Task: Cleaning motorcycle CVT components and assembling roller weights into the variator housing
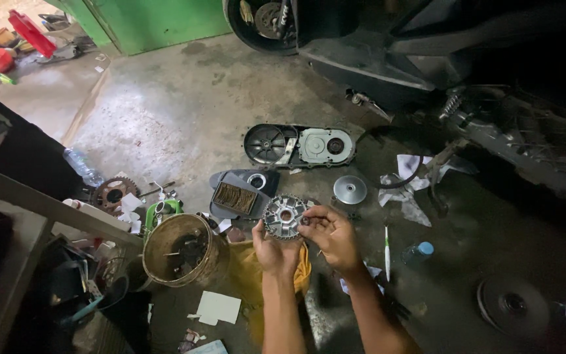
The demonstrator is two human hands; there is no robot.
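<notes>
A round grey metal pulley half point(284, 216) with ribs and a centre hole is held up over the concrete floor. My left hand point(274, 249) grips its lower left rim. My right hand point(331, 234) pinches its right edge with the fingertips. Below the hands lies a yellow cloth point(251, 270). Just beyond the part sits a dark air filter cover point(240, 195) with a brownish filter, and farther off a grey engine side cover point(299, 145). A small shiny metal disc point(350, 189) rests to the right.
A scooter point(427, 59) with its side opened stands at the top right. A rusty round tin point(182, 250) of parts sits left of my hands, a sprocket point(113, 193) beyond it. White rags point(409, 183), a screwdriver point(387, 244), a blue-capped bottle point(419, 251) and a clutch drum point(512, 305) lie right.
</notes>
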